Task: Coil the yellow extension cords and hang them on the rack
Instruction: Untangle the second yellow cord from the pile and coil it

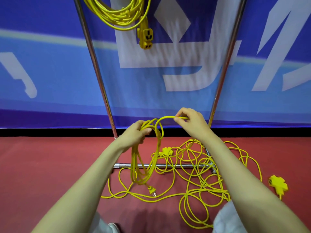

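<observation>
Your left hand (137, 132) is at centre frame, fingers curled tight round the top of a part-made coil (144, 158). Several loops hang from the fist toward the floor. The plug (152, 191) dangles at the bottom; can't tell if it touches the carpet.

Your right hand (191, 122) is just right of centre and slightly higher. It pinches a single strand between thumb and fingertips, the other fingers curled in. The strand arcs from the pinch over to the left fist.

The loose cord (193, 175) lies in a tangled sprawl on the red floor (42, 165), lower centre to lower right, draped across the rack's base bar (168, 165). Can't tell how many cords are in the pile. A floor socket block (166, 151) sits in the tangle just behind the base bar. A second socket block (277, 184) lies near the right edge, apart from the pile.

At the top of frame, left of centre, a finished coil (117, 14) hangs between the rack's chrome tubes, the left upright (94, 64) and the right upright (225, 68). A hung socket block (145, 37) dangles below it. What the coil hangs from is out of frame.

A blue banner (50, 73) with white lettering fills the background behind the rack.
</observation>
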`<state>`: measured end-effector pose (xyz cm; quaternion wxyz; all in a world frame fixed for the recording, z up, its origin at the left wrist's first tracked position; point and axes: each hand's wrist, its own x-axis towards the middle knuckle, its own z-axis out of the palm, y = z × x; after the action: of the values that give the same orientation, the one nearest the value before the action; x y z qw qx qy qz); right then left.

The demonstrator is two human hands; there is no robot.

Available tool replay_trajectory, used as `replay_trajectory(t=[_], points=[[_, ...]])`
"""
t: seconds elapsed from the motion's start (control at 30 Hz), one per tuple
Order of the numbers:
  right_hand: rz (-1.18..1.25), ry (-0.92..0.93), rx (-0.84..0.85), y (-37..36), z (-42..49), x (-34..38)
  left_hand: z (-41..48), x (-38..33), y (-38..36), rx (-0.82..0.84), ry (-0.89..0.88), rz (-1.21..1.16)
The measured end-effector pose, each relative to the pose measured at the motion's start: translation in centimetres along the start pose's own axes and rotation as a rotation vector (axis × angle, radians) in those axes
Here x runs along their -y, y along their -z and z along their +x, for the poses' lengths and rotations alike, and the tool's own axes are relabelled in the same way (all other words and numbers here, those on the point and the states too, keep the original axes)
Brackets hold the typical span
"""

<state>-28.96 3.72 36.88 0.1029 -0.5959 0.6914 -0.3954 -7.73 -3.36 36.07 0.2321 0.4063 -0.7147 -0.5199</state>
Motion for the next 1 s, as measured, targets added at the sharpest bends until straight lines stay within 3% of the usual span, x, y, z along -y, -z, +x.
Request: replay_trajectory(t=[0.1, 0.27, 0.37, 0.57, 0.73, 0.9, 1.0], points=[[-0.035, 0.006, 0.061, -0.1, -0.2, 0.1, 0.2, -0.2, 0.1, -0.082, -0.008, -0.052], [0.223, 0.042, 0.095, 0.6, -0.7, 1.6, 1.1, 0.2, 0.7, -0.271, 0.062, -0.163], [0.272, 0.102, 0.149, 0.2, -1.0, 2.0, 0.9, 0.0, 0.6, -0.226, 0.054, -0.179], [0.058, 0.159, 0.257, -1.9, -0.8, 1.6, -0.1, -1.2, -1.1, -0.05, -0.015, -0.093], [0.111, 0.016, 0.212, -2.5, -0.9, 2.0, -0.6, -1.0, -0.8, 0.048, -0.083, 0.054], [0.018, -0.066, 0.516, -2.7, -1.0, 0.4, -0.4, -1.9, 0.1, -0.05, -0.059, -0.22], [0.132, -0.102, 0.35, -2.1, -0.8, -0.1, -0.7, -2.5, 0.8, -0.027, -0.002, -0.372]])
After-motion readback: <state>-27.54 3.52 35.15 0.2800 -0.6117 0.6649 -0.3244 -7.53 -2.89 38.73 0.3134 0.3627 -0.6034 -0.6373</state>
